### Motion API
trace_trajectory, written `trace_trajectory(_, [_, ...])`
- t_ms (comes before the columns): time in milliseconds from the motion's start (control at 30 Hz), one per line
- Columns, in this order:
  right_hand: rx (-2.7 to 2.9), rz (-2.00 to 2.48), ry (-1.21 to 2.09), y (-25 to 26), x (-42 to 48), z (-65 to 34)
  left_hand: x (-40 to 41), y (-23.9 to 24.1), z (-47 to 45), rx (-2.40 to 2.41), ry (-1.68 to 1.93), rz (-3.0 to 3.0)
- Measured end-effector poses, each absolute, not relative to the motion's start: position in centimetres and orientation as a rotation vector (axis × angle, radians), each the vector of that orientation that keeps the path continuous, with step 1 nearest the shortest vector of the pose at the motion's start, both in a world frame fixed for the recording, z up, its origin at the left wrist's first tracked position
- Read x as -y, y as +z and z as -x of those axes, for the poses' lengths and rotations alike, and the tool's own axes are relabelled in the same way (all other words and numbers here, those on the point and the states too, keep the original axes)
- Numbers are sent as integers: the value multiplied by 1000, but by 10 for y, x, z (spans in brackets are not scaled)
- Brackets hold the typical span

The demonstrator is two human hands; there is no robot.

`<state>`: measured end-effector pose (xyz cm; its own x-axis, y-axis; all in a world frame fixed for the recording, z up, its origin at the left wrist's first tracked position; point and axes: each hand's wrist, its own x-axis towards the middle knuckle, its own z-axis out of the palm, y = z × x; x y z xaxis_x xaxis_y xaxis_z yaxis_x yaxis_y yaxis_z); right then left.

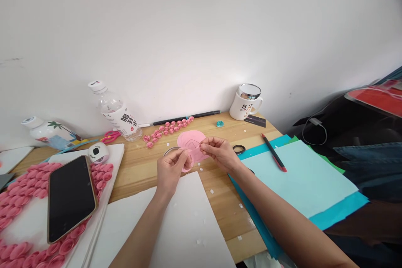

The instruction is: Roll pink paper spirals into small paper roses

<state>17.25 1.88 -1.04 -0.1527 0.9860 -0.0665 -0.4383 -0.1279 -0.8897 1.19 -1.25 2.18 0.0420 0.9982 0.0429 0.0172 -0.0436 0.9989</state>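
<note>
Between my hands, a strip of pink paper (pixel 195 152) is pinched at both ends above the table. My left hand (pixel 171 169) grips its left end with thumb and forefinger, and my right hand (pixel 220 153) pinches its right end. Just behind it lie round pink paper pieces (pixel 190 137) with curved lines on them. Part of a ring-shaped rim shows behind my left fingers; the rest is hidden. Farther back sit several small rolled pink paper flowers (pixel 169 127) and one teal paper coil (pixel 220 124).
A phone (pixel 72 199) rests on a board covered with pink paper flowers (pixel 23 188) at left. White sheets (pixel 188 217) lie in front. A bottle (pixel 117 113) and mug (pixel 246 102) stand by the wall. Blue paper (pixel 298 180) carries a red-black pen (pixel 274 153); scissors (pixel 239 149) lie beside it.
</note>
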Motion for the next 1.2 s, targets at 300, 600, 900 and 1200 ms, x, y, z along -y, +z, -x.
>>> trace_trajectory(300, [851, 826, 1562, -10, -18, -171, 13, 24, -12, -1185, 1205, -1286])
trace_trajectory(600, [902, 867, 1561, -11, -19, -173, 12, 23, -12, -1165, 1189, -1310])
trace_trajectory(900, [824, 863, 1544, -9, -19, -171, 12, 23, -12, -1189, 1213, -1268])
trace_trajectory(1200, [835, 818, 1573, -9, -18, -172, 12, 24, -13, -1184, 1229, -1237])
